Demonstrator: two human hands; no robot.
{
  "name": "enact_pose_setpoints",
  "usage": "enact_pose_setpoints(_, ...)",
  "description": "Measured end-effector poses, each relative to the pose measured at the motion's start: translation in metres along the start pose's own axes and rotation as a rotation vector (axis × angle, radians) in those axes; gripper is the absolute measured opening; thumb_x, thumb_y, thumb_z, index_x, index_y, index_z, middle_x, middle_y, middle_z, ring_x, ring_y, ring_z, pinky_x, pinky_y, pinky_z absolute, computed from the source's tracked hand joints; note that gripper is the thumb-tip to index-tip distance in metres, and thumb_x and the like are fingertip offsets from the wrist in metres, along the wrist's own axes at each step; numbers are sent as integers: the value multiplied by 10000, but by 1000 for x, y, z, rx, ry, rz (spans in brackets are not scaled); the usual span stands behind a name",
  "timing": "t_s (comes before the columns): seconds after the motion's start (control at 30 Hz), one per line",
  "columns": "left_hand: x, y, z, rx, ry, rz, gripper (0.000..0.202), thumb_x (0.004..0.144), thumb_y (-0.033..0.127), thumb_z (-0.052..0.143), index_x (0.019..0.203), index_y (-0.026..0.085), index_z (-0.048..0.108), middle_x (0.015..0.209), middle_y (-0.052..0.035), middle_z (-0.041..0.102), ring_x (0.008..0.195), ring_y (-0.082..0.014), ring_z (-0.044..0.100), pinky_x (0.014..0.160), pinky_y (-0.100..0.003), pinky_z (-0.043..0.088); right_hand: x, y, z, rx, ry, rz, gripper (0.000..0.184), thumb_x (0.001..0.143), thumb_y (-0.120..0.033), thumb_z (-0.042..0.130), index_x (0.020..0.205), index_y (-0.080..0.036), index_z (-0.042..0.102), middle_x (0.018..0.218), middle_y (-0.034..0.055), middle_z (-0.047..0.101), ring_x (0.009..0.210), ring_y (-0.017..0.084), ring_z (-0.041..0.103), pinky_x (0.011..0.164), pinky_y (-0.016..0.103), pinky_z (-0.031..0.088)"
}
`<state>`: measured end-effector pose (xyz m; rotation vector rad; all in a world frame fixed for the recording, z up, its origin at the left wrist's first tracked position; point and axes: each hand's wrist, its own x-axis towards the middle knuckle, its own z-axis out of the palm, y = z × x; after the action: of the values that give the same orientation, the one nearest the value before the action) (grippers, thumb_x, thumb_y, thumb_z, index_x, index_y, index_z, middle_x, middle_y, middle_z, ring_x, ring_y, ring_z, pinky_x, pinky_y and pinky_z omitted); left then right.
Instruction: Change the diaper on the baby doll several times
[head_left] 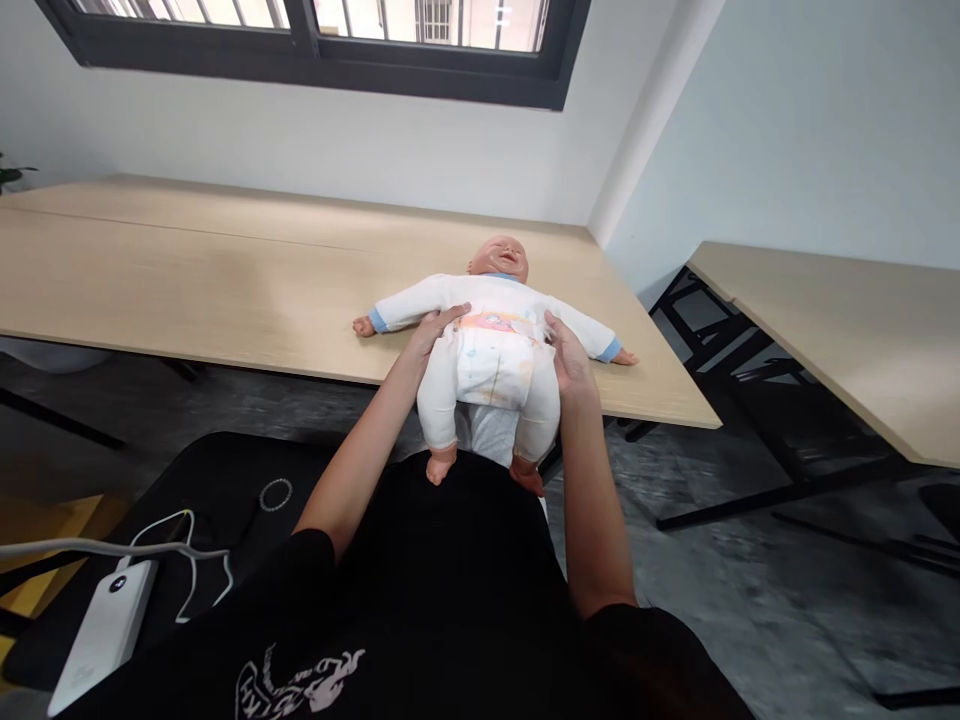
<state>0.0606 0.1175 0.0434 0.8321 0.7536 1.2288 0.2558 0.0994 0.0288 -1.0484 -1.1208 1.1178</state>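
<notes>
A baby doll (480, 293) in a white top with blue cuffs lies on its back at the table's front edge, arms spread and head toward the wall. Round its hips is a printed diaper (491, 368) with an orange waistband; its legs hang over the edge toward me. My left hand (436, 330) grips the doll's waist on the left, thumb on top. On the opposite side my right hand (568, 352) holds the waist too, its thumb beside the diaper's band. The undersides of both hands' fingers are hidden by the doll.
The doll rests on a long wooden table (300, 280) below a window (315, 45). A second table (840, 330) stands at the right across a gap. On a black chair (217, 470) at lower left lie a white power bank (105, 630), cables and a bracelet (275, 494).
</notes>
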Motion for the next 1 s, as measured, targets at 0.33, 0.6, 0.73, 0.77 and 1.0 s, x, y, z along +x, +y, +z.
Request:
enact_pose_setpoints(0.33,-11,3,9,5,-53,234,398,729,269,828,1022,198,570,1172,-48,718,1239,-341,628,1090,-538,491,-23,-29,6,76,23,-41,452,945,-567,576,1141,-166,644,936,21,727,1118,156,656,1048,378,523)
enact_pose_setpoints(0.6,-76,34,41,72,-142,422,648,687,473,881,1184,159,610,1185,-117,725,1204,-355,660,992,-452,577,-92,-68,10,284,185,-256,566,795,-499,792,1277,-249,634,1362,32,628,1313,243,578,1130,403,490)
enact_pose_setpoints(0.73,-115,28,44,148,-183,438,605,741,521,847,1180,163,635,1063,-109,757,1051,-327,731,884,-428,630,-128,-56,-7,311,343,-241,687,727,-538,794,1327,-253,618,1270,55,678,1204,262,647,1014,415,570)
enact_pose_setpoints(0.77,-123,24,42,187,-203,429,592,731,538,850,1143,161,654,1032,-110,763,996,-321,746,835,-421,644,-138,-49,-14,293,399,-220,699,728,-557,776,1333,-244,617,1237,64,691,1176,268,659,986,424,583)
enact_pose_setpoints(1.0,-173,12,49,692,-315,768,460,873,578,700,1163,222,713,925,-39,776,882,-243,773,682,-332,652,-183,-24,-58,34,383,-315,610,778,-721,646,1248,-332,655,1050,42,705,1020,275,680,905,485,594)
